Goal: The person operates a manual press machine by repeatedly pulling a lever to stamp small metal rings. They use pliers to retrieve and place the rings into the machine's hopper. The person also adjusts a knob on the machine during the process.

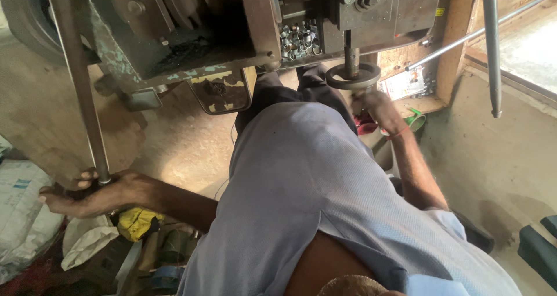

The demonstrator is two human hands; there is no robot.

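Note:
My left hand (93,194) is closed around the lower end of a long metal lever bar (78,93) that slants up to the press machine (191,29). My right hand (374,105) reaches forward to a round dark metal ring (353,76) under the vertical ram (351,53). Its fingertips touch the ring's near edge. Whether they pinch a small piece is hidden. My light blue shirt (313,186) fills the middle of the view.
A heap of small shiny metal sleeves (299,38) lies in a tray on the machine. White sacks (20,209) and a yellow cloth (136,222) sit low left. A green container (415,121), a hanging rod (491,46) and a window ledge are at right.

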